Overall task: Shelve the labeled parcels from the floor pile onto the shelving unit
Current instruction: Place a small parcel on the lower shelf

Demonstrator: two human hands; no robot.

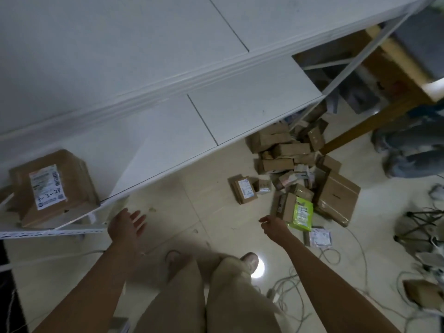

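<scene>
Currently both hands are hanging empty over the pale tiled floor [192,212]. Left hand [126,227] is spreading its fingers loosely, holding nothing, just off the corner of the white metal shelving unit [168,131]. Right hand [274,227] is curling loosely with fingers apart, gripping nothing, reaching toward 1 o'clock beside a lime-green flat packet [302,213]. At 9 o'clock from the left hand, a brown cardboard parcel with a white handwritten label [51,186] is sitting on a lower shelf. At 1 o'clock, the floor pile of brown cardboard parcels [288,152] is lying by the shelf's far end, one small labeled brown box [243,189] apart from it. White cables [336,255] are trailing at 3 o'clock.
</scene>
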